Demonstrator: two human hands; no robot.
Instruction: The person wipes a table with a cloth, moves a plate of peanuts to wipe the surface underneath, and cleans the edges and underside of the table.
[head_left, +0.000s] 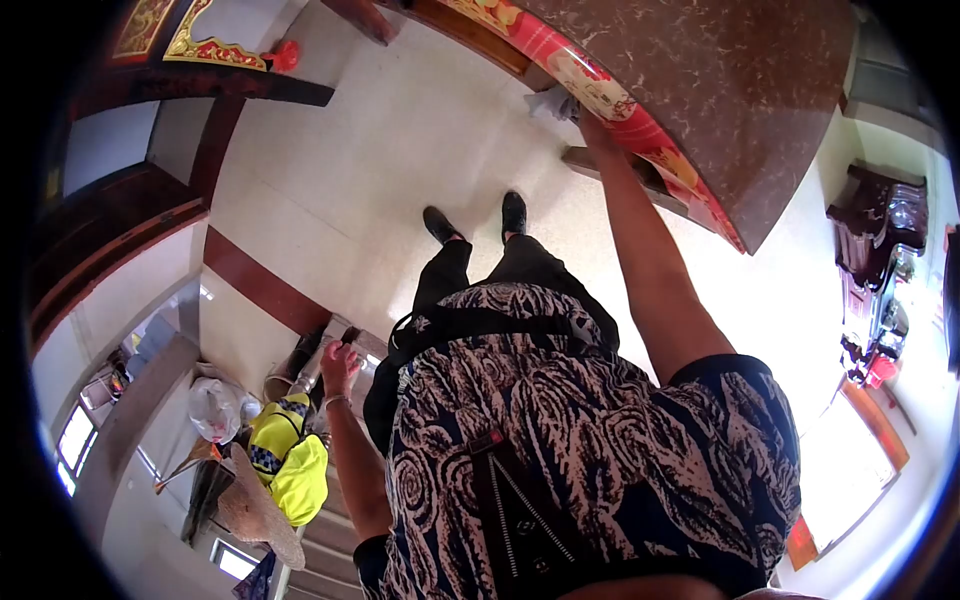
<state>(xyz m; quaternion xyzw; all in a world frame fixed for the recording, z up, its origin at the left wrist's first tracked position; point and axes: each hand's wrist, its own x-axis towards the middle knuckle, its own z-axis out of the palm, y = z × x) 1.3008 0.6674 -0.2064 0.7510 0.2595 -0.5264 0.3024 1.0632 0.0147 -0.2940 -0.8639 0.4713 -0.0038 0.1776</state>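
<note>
My right arm stretches forward to the brown marbled table [720, 90], where my right hand [585, 118] is closed on a pale grey cloth [553, 103]. Both are at the underside of the table's red patterned edge [600, 85], which partly hides the hand. Out to my left side, low down, is my left hand [340, 368], its fingers curled in and a bracelet around the wrist. Whether anything small is inside those fingers I cannot make out. Nearest to it are a bench-like wooden piece and a yellow-green bag [277, 435].
A straw hat [258, 510], a bright yellow garment [302, 480] and a white plastic bag [215, 408] are at lower left. Dark wooden furniture [110, 250] lines the left side. A dark shelf [875, 230] with several items stands far right. Pale floor [350, 170] surrounds my feet.
</note>
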